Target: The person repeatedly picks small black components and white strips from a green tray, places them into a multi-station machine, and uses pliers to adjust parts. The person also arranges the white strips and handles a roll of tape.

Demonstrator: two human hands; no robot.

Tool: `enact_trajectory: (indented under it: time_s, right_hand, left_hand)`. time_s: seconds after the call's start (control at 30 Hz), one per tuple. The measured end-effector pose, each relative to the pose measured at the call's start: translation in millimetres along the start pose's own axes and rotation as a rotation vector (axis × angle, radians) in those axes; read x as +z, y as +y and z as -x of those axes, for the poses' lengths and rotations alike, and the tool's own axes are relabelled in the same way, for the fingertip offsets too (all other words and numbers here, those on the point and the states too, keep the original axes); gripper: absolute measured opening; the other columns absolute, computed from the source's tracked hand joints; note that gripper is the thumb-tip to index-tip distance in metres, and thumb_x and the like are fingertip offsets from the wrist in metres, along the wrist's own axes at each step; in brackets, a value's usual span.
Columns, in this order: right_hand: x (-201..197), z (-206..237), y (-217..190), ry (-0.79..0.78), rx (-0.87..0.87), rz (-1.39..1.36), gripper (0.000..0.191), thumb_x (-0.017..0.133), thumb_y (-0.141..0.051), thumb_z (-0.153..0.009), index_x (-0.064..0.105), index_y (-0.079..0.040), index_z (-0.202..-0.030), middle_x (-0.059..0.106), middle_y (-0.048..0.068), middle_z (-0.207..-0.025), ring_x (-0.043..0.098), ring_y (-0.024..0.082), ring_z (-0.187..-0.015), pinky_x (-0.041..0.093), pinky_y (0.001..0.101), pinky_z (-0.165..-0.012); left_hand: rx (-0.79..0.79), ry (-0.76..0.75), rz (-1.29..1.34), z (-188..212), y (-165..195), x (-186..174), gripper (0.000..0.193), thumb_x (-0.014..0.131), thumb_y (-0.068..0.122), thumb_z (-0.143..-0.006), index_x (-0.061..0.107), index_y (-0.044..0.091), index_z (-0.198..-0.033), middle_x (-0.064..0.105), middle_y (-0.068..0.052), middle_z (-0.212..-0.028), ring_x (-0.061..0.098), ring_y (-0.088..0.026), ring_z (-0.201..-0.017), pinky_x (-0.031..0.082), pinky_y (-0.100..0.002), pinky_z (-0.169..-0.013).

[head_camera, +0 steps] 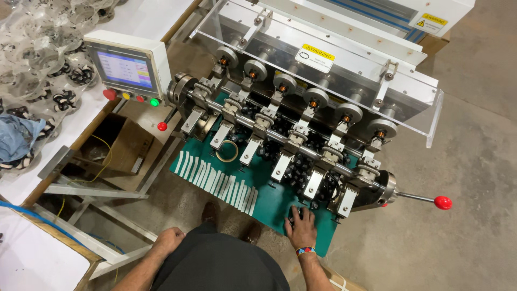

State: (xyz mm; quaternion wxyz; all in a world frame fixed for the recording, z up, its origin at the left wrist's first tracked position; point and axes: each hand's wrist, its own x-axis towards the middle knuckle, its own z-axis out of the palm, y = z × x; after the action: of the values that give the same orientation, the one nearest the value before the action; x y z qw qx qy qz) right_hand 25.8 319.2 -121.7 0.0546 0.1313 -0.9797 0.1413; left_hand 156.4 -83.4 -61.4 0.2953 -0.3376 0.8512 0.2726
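Right hand grip spread flat on green tray; left hand fisted.

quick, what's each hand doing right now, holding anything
Left hand: loosely closed by the knee, holding nothing visible.
Right hand: open, fingers on small black parts on the green tray.
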Motion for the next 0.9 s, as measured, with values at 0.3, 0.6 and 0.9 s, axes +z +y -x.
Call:
enact_trajectory:
  time_s: [0.3, 0.6, 0.9]
  right_hand:
    - [-4.2, 6.8, 2.1, 0.038, -0.019, -0.019, 0.050, 0.074, -0.036, -0.083, 0.063, -0.022, -0.130, 0.057, 0.011, -0.127, 0.055, 0.033, -0.115, 0.060, 0.0406, -0.075]
    - [-4.0, -21.2, 17.0, -0.193, -0.018, -0.068, 0.045, 0.077, -0.032, -0.080, 0.063, -0.025, -0.123, 0.059, 0.008, -0.115, 0.058, 0.032, -0.111, 0.059, 0.0430, -0.075]
    - [-0.5, -28.4, 6.2, -0.190, -0.027, -0.262, 0.047, 0.077, -0.029, -0.079, 0.066, -0.025, -0.125, 0.063, 0.007, -0.107, 0.062, 0.031, -0.103, 0.057, 0.0442, -0.079]
  left_hand:
    - [0.017, 0.036, 0.028, 4.7, 0.0, 3.5, 0.036, 0.071, 0.039, -0.089, 0.078, 0.010, -0.108, 0.079, -0.015, -0.105, 0.074, -0.031, -0.103, 0.056, -0.042, -0.094]
    - [0.039, 0.049, 0.021, 8.7, -0.6, 7.4, 0.033, 0.069, 0.038, -0.090, 0.078, 0.013, -0.110, 0.079, -0.014, -0.105, 0.075, -0.031, -0.102, 0.058, -0.043, -0.092]
    - [-0.090, 0.092, 0.082, 22.2, -26.1, 15.0, 0.033, 0.071, 0.041, -0.088, 0.077, 0.016, -0.109, 0.078, -0.013, -0.106, 0.073, -0.033, -0.104, 0.057, -0.044, -0.094]
